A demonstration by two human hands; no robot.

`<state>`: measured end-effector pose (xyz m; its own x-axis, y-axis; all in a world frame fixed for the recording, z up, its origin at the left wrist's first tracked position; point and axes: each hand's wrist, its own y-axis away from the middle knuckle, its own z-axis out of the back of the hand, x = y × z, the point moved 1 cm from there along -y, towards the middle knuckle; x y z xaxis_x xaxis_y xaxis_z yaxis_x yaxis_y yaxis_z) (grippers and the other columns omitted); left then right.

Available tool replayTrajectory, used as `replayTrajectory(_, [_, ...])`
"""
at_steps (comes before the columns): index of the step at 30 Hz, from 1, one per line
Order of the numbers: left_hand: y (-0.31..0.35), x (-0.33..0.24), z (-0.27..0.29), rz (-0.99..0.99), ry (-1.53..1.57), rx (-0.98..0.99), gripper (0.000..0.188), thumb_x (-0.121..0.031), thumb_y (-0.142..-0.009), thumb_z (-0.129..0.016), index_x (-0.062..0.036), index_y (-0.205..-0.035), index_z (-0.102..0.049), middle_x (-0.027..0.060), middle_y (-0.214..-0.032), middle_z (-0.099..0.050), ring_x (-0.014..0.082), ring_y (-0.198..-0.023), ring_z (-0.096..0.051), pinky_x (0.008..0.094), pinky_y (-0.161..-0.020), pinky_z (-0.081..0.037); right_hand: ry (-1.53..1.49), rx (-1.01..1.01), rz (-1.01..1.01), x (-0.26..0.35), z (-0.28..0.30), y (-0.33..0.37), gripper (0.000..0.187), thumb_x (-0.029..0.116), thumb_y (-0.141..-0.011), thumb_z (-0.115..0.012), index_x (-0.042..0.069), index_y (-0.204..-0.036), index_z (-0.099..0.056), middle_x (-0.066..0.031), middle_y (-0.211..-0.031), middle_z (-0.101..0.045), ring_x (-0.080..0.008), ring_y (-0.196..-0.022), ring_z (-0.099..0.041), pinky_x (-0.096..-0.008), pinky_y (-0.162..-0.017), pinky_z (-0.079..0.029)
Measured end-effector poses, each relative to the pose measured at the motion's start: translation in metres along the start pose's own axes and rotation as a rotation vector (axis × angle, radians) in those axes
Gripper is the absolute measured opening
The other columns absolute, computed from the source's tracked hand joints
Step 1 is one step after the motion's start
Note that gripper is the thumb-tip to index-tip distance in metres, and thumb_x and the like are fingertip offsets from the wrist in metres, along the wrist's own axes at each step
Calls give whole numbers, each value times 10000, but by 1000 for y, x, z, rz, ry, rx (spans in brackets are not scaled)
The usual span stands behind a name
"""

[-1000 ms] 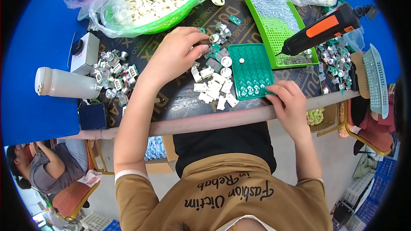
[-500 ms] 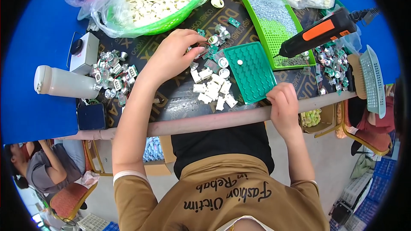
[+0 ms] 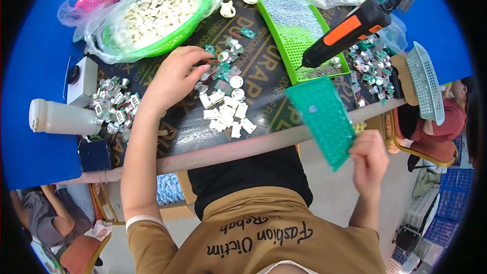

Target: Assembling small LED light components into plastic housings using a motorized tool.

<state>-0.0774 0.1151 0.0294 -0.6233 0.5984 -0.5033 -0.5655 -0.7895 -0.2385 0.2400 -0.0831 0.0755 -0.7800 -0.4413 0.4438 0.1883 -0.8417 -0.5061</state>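
My right hand (image 3: 369, 162) is closed on the lower corner of a dark green plastic tray (image 3: 324, 124). The tray is off the table, tilted, out past the table's front edge, and a small white round spot shows on it. My left hand (image 3: 175, 78) rests at a small heap of circuit boards with wires and silvery round parts (image 3: 225, 63); a gap shows between its thumb and forefinger, with no part gripped that I can see. Nearer me than that heap lies a cluster of white plastic housings (image 3: 228, 114).
A black and orange electric screwdriver (image 3: 345, 33) hangs over a light green tray of screws (image 3: 294, 25). Further around are a green basket of white parts (image 3: 157, 18), a white bottle (image 3: 63, 116), more board assemblies (image 3: 375, 68), and a pale blue basket (image 3: 425, 83). Other people sit at both sides.
My right hand has lifted the dark green tray off the table and drawn it right and toward me, tilting it. My left hand stays by the heap of boards. The whole view has shifted.
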Motion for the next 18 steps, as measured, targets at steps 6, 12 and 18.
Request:
replayTrajectory(6, [-4, -2, 1, -30, -9, -44, 225, -130, -802, -568, -19, -996, -593, 135, -1021, -575, 293, -982, -520, 360, -861, -405, 221, -123, -242, -68, 44, -15, 82, -89, -722, -501, -20, -748, -465, -99, -711, -473, -220, -669, -489, -284, -626, -406])
replayTrajectory(12, [-3, -1, -1, -3, 10, -43, 229, -132, -799, -578, -22, -999, -597, 134, -1038, -571, 289, -997, -516, 355, -868, -405, 426, -211, -120, -190, 19, -71, 55, -26, -764, -512, -5, -812, -498, -127, -770, -522, -254, -737, -533, -308, -665, -421])
replayTrajectory(18, [-2, 3, 0, 7, 20, -45, 227, -138, -803, -576, -24, -997, -597, 132, -1033, -573, 288, -996, -519, 354, -868, -406, 633, -217, -122, -248, -4, -120, 41, 42, -757, -537, 23, -786, -515, -142, -790, -550, -326, -807, -513, -404, -690, -403])
